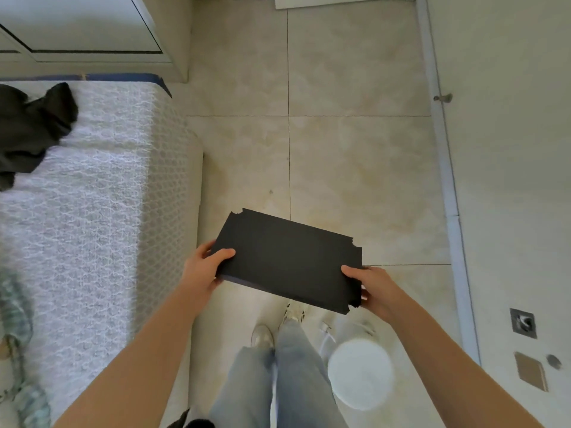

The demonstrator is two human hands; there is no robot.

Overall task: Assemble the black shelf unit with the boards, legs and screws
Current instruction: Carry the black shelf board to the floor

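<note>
A flat black shelf board with notched corners hangs in the air over the tiled floor, roughly level and turned a little clockwise. My left hand grips its left short edge, thumb on top and fingers underneath. My right hand grips the right short edge near the front corner, thumb lying on the top face. No legs or screws are in view.
A bed with a white textured cover fills the left side, with a dark garment on it. A white round object stands by my feet. A wall and door run along the right. Beige floor tiles lie ahead.
</note>
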